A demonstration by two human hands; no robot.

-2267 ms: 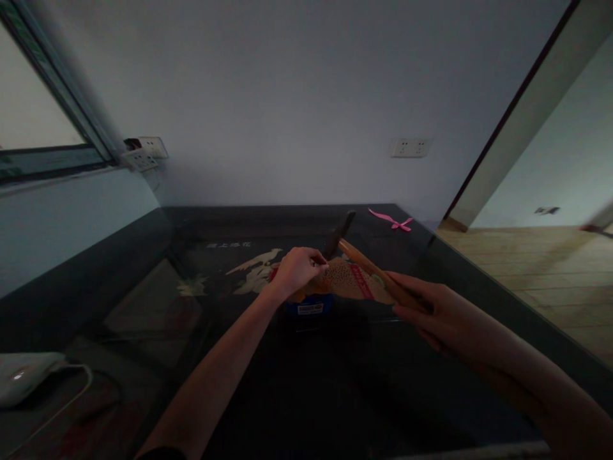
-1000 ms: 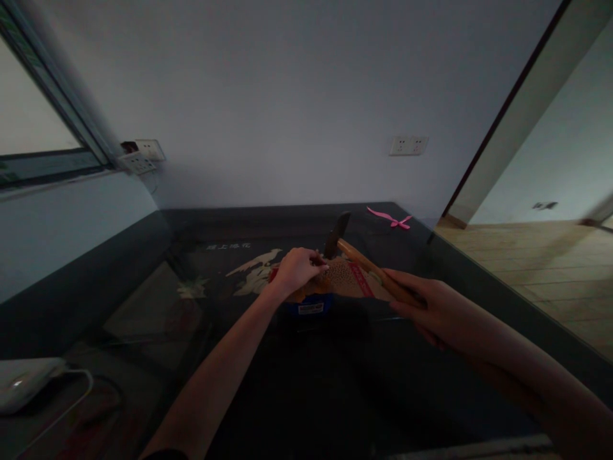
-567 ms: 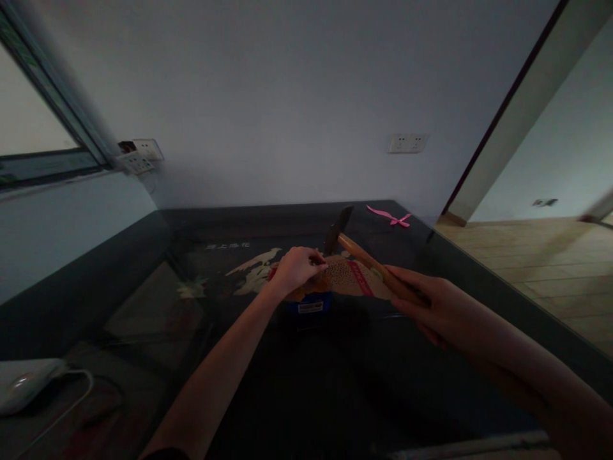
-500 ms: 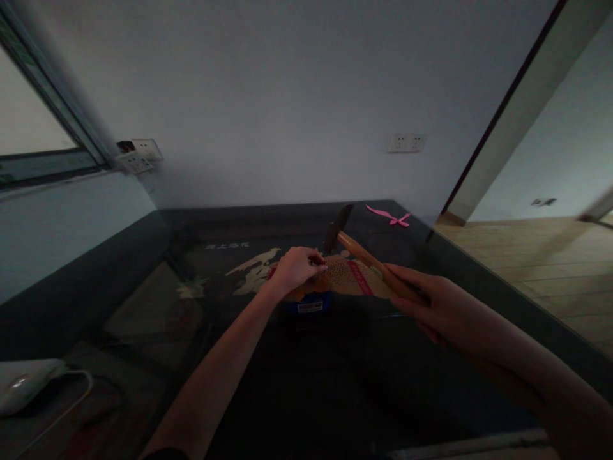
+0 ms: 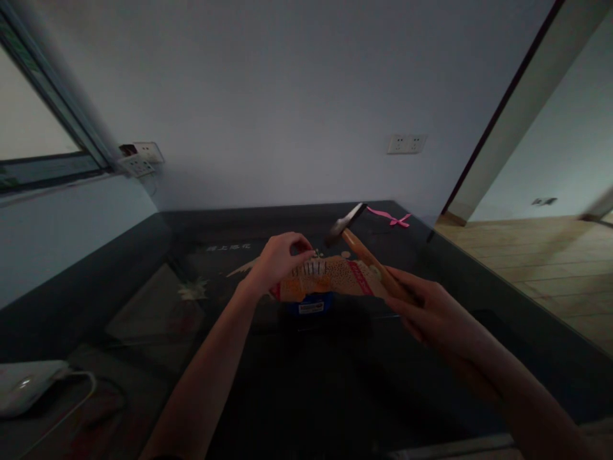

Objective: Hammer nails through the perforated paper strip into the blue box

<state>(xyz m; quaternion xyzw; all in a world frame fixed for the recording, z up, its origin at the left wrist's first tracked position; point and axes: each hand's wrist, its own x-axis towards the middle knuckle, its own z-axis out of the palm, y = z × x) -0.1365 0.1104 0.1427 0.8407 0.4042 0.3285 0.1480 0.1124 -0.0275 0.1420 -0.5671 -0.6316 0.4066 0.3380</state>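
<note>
My right hand is wrapped round the wooden handle of a hammer. The hammer's metal head is raised just right of and beyond several thin upright nails. These stand in a row at a strip of brown patterned cardboard with a red band. Under the strip a blue box with a white label shows. My left hand is over the strip's left part, thumb and forefinger curled together by the nails' tops. Whatever is between those fingertips is too small to make out.
A pink ribbon lies at the far right corner of the dark glossy table. At the left edge is a white device with a cable. Wall sockets and a power strip are behind the table.
My left hand has shifted left and up, uncovering the row of nails. The hammer head has tilted and moved slightly to the right, still in my right hand.
</note>
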